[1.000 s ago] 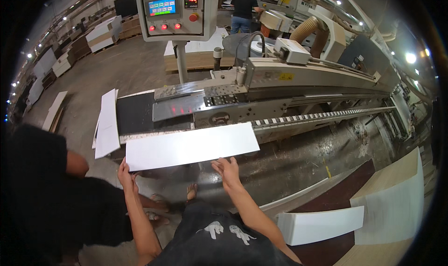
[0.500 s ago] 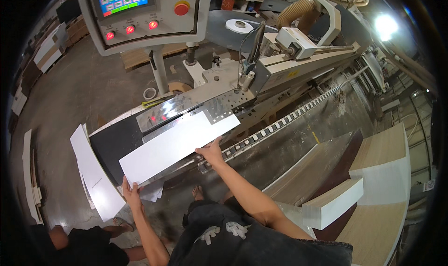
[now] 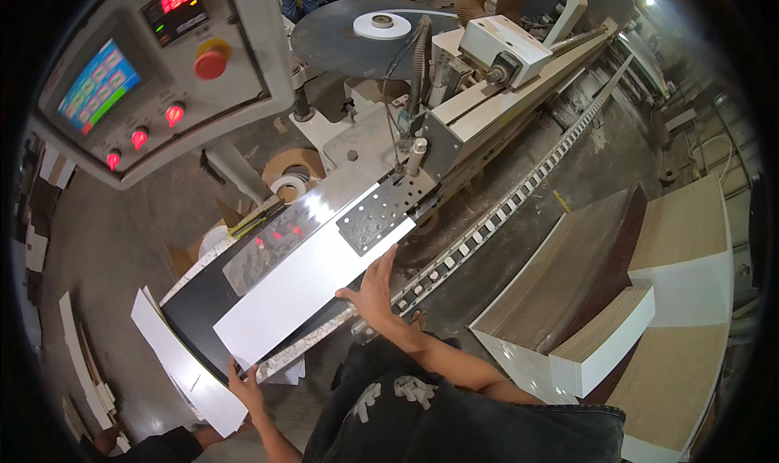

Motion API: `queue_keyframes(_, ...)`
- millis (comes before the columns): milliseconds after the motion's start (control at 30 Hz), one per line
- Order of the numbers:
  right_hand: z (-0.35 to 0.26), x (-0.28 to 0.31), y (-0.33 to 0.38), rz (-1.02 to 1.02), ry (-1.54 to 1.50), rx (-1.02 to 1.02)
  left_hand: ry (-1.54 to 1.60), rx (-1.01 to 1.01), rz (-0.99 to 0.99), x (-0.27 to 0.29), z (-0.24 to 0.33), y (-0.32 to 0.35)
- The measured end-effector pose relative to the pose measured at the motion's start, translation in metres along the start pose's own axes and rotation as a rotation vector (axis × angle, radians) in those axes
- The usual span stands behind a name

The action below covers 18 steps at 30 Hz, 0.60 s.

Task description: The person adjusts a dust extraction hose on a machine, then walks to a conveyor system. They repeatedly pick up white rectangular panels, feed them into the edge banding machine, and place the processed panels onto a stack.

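Observation:
A long white panel [image 3: 304, 288] lies flat on the black bed of an edge-banding machine [image 3: 199, 333], its far end beside a perforated metal plate [image 3: 375, 219]. My left hand [image 3: 247, 391] touches the panel's near left corner, thumb and forefinger spread along the end. Against the long side nearest me, toward the far end, rests my right hand [image 3: 375, 292]. Its fingers are stretched forward and the thumb stands apart. Both hands look open and press the panel from its edges, not wrapped round it.
At upper left hangs a control panel [image 3: 182, 73] with a screen and red stop button. A roller track [image 3: 495, 219] runs away to the right. Stacked panels [image 3: 560, 292] stand at right; white boards [image 3: 187, 366] lean at left. A reel table [image 3: 333, 37] sits behind.
My view has shifted nearer the machine, and the control panel looms larger. The panel's far end now reaches beside the perforated plate. Both hands still touch it, and my right hand's fingers have straightened.

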State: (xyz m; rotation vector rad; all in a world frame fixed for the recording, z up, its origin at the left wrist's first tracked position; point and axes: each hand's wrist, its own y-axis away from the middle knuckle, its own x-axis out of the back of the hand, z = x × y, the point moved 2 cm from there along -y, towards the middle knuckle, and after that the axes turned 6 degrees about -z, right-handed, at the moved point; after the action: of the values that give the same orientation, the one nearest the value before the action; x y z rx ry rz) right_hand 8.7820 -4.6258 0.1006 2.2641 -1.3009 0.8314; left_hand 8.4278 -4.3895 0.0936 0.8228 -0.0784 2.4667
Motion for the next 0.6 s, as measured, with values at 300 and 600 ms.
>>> queue_keyframes(300,0.052,0.065,-0.046,0.046,-0.052,0.016,-0.254,-0.342,0.017,-0.062,0.083,0.002)
queue_keyframes(600,0.109,0.147,-0.084,0.096,-0.017,-0.112,-0.424,-0.461,-0.019,-0.145,0.140,-0.030)
